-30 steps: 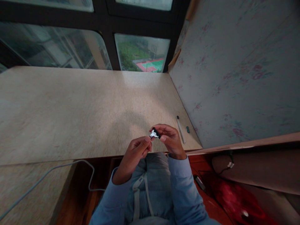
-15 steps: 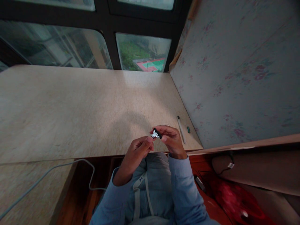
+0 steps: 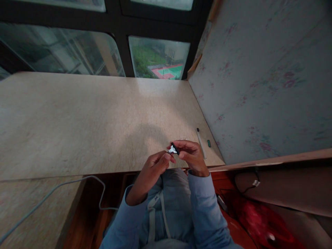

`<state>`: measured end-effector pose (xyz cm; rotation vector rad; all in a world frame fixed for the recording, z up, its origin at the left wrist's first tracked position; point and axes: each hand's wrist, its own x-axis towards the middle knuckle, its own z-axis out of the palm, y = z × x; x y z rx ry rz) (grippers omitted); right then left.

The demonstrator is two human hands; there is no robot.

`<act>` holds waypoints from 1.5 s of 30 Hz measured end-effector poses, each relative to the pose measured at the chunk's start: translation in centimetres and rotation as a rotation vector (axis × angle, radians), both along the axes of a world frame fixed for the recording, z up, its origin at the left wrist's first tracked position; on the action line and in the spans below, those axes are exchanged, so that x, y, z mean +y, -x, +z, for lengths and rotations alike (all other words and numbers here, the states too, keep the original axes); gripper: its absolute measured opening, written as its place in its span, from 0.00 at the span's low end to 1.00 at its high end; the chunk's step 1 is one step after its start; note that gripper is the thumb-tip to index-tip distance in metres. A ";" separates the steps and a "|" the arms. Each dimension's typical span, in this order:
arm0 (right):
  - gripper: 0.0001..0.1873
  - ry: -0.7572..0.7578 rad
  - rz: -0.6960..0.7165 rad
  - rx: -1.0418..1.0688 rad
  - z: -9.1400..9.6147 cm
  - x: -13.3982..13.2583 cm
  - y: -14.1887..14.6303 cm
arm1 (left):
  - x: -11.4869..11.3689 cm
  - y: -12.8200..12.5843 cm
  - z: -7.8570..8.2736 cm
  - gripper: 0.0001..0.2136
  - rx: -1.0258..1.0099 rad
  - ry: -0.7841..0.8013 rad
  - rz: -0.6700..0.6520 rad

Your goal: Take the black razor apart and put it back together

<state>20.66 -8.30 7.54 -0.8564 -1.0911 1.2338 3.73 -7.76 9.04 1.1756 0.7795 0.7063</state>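
A small silver-and-black piece shaped like a razor head [image 3: 173, 149] is held between my two hands, just above the table's front edge. My left hand [image 3: 155, 168] pinches its narrow silver end between thumb and fingertips. The fingers and thumb of my right hand [image 3: 191, 155] close round its wide black side. Just beyond the right hand, a thin white stick with a black tip [image 3: 200, 141] lies on the table. Beside it is a small dark green piece [image 3: 209, 143]. Its exact kind is too small to make out.
The pale stone-patterned table [image 3: 77, 117] reaches to the dark-framed window [image 3: 158, 24]. A flowered wall [image 3: 264, 69] bounds it on the right. A grey cable [image 3: 62, 185] runs over the lower left surface. Red plastic [image 3: 261, 221] lies low at the right.
Both hands stay on the silver-and-black piece, having shifted very slightly to the right. The piece has turned a little in the fingers.
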 end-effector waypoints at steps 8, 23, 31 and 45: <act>0.20 0.014 -0.031 0.036 0.2 -0.1 0.0 | -0.2 -0.6 0.0 0.22 0.003 -0.033 0.030; 0.19 -0.026 -0.104 0.139 -2.1 0.1 -0.5 | 0.0 -2.4 -1.6 0.24 0.000 -0.065 0.107; 0.19 -0.029 -0.124 0.107 -1.8 0.0 -0.4 | -0.1 -1.9 -1.6 0.22 0.063 -0.109 0.097; 0.22 -0.012 -0.105 0.029 -2.5 -0.2 -1.3 | -0.4 -3.0 -2.9 0.23 0.013 -0.076 0.093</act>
